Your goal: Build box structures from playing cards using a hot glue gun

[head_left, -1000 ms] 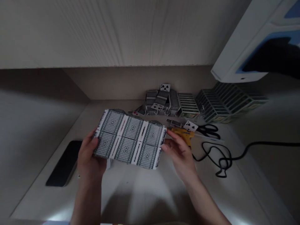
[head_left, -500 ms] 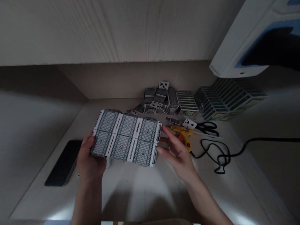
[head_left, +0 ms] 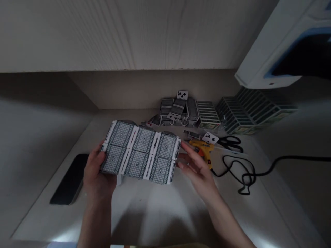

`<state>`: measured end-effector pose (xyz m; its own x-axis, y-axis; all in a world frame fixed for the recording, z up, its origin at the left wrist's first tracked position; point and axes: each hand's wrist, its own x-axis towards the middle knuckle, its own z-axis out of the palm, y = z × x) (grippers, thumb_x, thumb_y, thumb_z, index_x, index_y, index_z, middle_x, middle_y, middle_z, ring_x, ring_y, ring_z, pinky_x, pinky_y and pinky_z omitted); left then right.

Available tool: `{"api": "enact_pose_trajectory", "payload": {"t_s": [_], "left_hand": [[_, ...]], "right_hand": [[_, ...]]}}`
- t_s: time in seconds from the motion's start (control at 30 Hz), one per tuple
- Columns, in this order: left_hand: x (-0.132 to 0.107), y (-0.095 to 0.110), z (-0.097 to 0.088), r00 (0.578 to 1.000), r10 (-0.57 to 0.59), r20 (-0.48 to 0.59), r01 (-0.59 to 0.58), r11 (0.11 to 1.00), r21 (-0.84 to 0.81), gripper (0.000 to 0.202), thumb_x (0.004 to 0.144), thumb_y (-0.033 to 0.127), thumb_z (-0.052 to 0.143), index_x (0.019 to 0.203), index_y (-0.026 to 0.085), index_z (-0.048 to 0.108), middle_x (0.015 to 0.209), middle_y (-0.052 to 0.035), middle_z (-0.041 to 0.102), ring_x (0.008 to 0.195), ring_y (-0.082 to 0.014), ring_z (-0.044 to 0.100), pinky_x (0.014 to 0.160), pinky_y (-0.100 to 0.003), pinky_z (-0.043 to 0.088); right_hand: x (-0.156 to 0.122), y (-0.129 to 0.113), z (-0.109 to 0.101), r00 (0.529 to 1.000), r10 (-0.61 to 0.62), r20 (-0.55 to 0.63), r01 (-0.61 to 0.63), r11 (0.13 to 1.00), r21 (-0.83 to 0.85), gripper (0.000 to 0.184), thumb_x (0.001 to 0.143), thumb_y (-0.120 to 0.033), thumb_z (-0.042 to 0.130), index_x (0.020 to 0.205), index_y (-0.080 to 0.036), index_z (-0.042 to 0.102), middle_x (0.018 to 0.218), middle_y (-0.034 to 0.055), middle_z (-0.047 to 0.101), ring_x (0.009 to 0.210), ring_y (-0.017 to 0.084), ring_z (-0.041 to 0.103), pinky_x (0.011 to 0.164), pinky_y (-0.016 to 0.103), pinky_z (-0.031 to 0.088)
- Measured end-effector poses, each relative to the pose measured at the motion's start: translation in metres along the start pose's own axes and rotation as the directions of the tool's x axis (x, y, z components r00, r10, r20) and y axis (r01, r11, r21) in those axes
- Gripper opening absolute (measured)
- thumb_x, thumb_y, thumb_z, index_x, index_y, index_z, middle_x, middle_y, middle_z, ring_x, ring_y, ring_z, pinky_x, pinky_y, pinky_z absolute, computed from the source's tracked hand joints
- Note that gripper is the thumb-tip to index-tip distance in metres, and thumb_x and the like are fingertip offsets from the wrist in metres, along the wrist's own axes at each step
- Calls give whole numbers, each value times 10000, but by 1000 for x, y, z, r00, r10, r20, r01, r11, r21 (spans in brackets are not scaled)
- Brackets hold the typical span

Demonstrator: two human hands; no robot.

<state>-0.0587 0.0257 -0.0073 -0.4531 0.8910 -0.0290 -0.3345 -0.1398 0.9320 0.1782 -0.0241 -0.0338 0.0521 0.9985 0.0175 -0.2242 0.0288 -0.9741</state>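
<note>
Grey-backed card panel lies between left fingers and right fingers.

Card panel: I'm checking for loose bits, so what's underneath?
Below the card panel, a white piece peeks out beside the left hand; anything else underneath is covered.

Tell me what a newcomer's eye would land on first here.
Probably the block of patterned playing cards, its left end in the left hand, the right hand at its right end. Next, the yellow glue gun beyond the right hand, and the dark phone left of the left hand.
</note>
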Motion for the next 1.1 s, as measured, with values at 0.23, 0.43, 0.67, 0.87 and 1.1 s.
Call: {"api": "enact_pose_trajectory", "payload": {"t_s": [0.23,0.43,0.67,0.87,1.1], "left_hand": [[-17,18,7,768,489,413,-597,780,188,388,609,240,760,994,253,713,1129,-25,647,1130,-281,536,1042,-434,381],[-23,32,10,459,398,794,-761,638,120,572,613,104,730,1161,225,619,1298,-70,528,1183,-278,502,1022,-430,403],[-27,40,24,310,237,921,-767,635,95,645,695,129,661,1310,214,490,1411,-112,414,1308,-319,391,1087,-492,342],[-12,15,8,417,273,867,-779,599,187,771,684,262,756,1374,224,415,1440,-135,361,1356,-344,316,1118,-537,276],[3,-30,-55,828,370,422,-560,496,664,74,784,295,666,807,229,690,823,-7,690,822,-169,642,798,-299,486]], "right_hand": [[7,24,-1,984,176,9,-172,973,-151,711,767,-372,664,1398,-266,355,1287,109,542,928,192,633,843,388,537],[13,12,-8,989,-20,145,81,900,-428,1026,600,-342,827,1451,-305,255,1516,81,298,1385,278,299,1143,487,229],[8,-15,-4,952,-133,276,216,930,-297,1002,565,-288,862,1392,-343,297,1380,71,485,1258,261,493,1040,411,408],[23,11,-1,932,-313,182,348,911,-220,931,586,-258,843,1334,-361,299,1398,73,452,1286,262,463,1056,436,391],[63,31,2,849,-478,223,527,788,-319,1002,578,-289,850,1370,-333,239,1462,123,339,1366,293,337,1124,519,248]]}}
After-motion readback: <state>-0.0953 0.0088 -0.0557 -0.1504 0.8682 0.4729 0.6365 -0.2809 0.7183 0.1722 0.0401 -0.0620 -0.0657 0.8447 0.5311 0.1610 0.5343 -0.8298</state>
